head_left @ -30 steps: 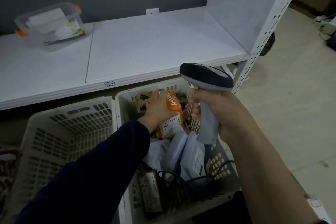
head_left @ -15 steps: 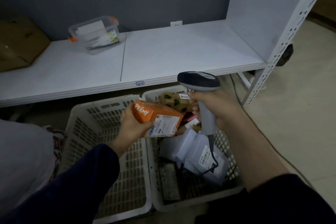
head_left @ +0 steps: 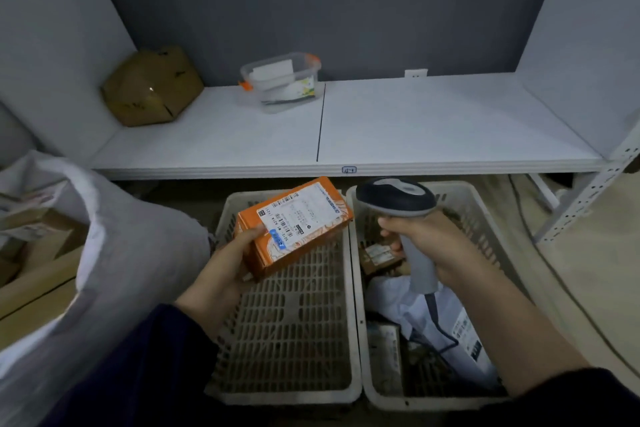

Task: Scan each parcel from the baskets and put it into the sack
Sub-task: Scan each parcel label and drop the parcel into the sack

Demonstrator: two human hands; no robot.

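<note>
Over the baskets point(head_left: 287, 395), L hand point(head_left: 225, 270) grips orange parcel point(head_left: 294, 225), R hand point(head_left: 433, 239) clamps scanner point(head_left: 398, 201).

Both arms wear plain dark navy sleeves. The left sleeve point(head_left: 149, 367) reaches the wrist of the bare left hand point(head_left: 221, 274); the right sleeve point(head_left: 571, 399) ends near the elbow, leaving the forearm and right hand point(head_left: 426, 239) bare.

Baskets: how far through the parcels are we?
Done: the left basket shows only bare mesh, and the sack already holds boxes. In hand: the left hand holds an orange box, label up, over that basket; the right hand grips the scanner beside it, so it is probably being scanned. Left: bagging this box, then the white bags and small boxes in the right basket.
</note>
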